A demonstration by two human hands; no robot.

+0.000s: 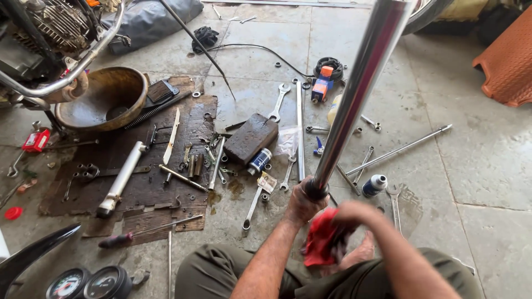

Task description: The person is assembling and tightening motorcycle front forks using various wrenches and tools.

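**Chrome tube held upright over a tool-strewn workshop floor**

Far left: a motorcycle engine (52, 25) with a chrome guard bar stands above a dented metal bowl (102, 97). A small red box (36, 140) lies on the concrete beside it. Two round gauges (88, 283) sit at the bottom left edge.

Left of centre: a dark, oil-stained mat (138, 166) carries a white cylindrical fork leg (121, 178), a coil spring, and loose bolts and small tools. A dark rectangular block (250, 138) rests at the mat's right edge, with a small blue-and-white can (259, 161) just beside it.

Centre: several spanners (279, 102) and long rods lie scattered on the floor. The left hand (303, 202) is clenched around the lower end of a long polished chrome tube (357, 88), which rises tilted toward the upper right, clear of the floor.

Right of centre: the right hand (349, 213) is blurred; it grips a red rag (321, 241) just below the tube's base. A blue-and-white spray can (374, 185) lies near.

Far right: an orange plastic stool (507, 63).
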